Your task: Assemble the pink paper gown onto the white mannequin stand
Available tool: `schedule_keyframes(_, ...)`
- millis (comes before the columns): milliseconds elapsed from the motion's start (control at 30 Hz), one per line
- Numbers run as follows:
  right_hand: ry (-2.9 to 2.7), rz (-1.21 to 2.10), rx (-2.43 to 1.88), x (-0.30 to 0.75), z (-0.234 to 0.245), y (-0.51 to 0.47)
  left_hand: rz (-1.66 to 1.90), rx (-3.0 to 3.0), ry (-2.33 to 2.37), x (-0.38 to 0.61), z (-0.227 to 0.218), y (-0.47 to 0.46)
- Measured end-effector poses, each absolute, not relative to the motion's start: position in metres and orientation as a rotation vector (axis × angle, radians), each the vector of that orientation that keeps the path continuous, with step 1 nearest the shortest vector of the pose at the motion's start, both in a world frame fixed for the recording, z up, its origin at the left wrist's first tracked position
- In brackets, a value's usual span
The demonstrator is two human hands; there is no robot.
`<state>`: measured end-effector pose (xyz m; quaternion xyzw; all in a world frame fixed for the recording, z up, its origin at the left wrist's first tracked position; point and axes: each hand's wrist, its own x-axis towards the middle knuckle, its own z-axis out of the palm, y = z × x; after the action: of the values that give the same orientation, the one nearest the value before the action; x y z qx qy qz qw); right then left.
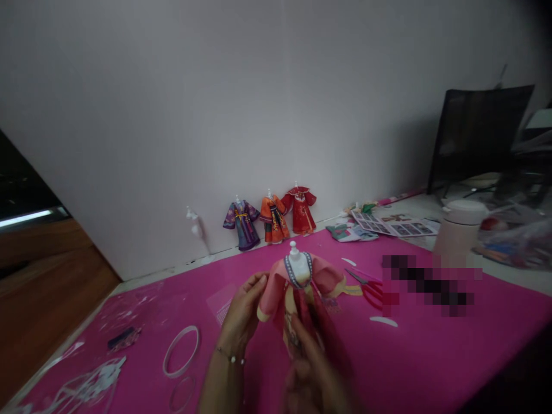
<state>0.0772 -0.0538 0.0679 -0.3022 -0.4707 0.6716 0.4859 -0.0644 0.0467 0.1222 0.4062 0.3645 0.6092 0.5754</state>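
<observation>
A miniature dress form (303,265) with a white knob neck stands upright in front of me. It wears a pink doll dress (276,288) with wide sleeves, cream cuffs, a grey beaded collar and a deeper red skirt. My left hand (244,305) is closed at the dress's left sleeve, its fingers partly behind the cloth. At the front of the skirt, my right hand (313,368) has its index finger against a patterned cream front strip (290,313), the other fingers curled. That hand is somewhat blurred, and it hides the lower skirt.
Red-handled scissors (370,290) lie to the right, near a pale flask (459,230). Three dressed doll forms, one in purple (242,224), lean along the wall beside a bare form (195,223). A white tape ring (181,352) and plastic wrappers (92,382) lie left on the pink mat (146,310).
</observation>
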Motion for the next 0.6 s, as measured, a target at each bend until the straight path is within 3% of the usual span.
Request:
schedule_keyframes(133, -1.056, 1.639, -0.823, 0.115, 0.078, -0.059, 1.597, 1.04, 0.914, -0.072, 0.126, 0.046)
schedule_keyframes(367, -1.176, 0.849, -1.018, 0.178, 0.101, -0.01, 1.542, 1.405, 1.098, -0.075, 0.144, 0.026)
schedule_keyframes(600, -1.436, 0.62, -0.997, 0.181, 0.103, 0.035, 1.636, 1.753, 1.201, -0.068, 0.149, 0.02)
